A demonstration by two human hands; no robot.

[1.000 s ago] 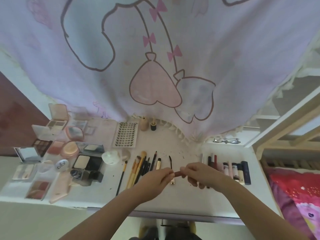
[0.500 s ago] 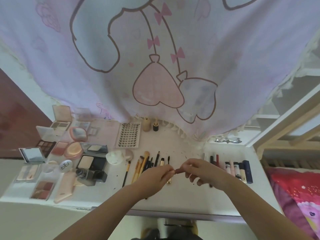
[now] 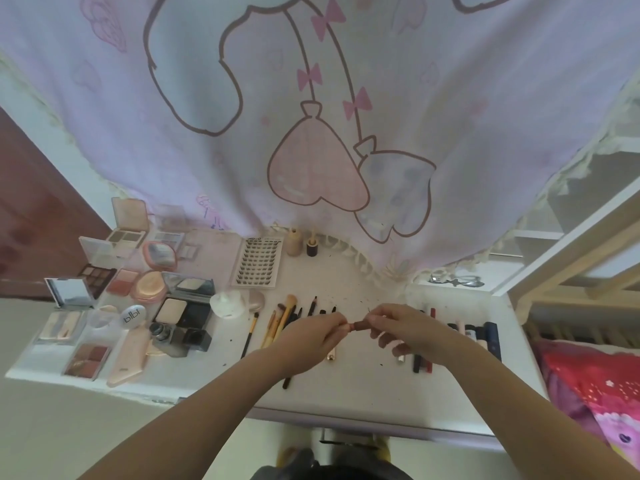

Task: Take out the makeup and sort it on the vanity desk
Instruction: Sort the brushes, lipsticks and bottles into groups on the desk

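White vanity desk [image 3: 346,389] fills my view under a hanging pink curtain [image 3: 450,98], with open surface near the front edge. I see my left hand [image 3: 311,337] and right hand [image 3: 405,327] pinching a small reddish-brown stick [image 3: 358,325] between them above the middle, brushes [image 3: 280,317] left, tubes [image 3: 481,334] right, palettes [image 3: 104,282] far left.

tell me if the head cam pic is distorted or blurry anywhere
Head view: wide-angle bending bows the desk edge and stretches the curtain; light is soft and flat, without glare; the small reddish stick pinched between left hand and right hand looks slightly soft.
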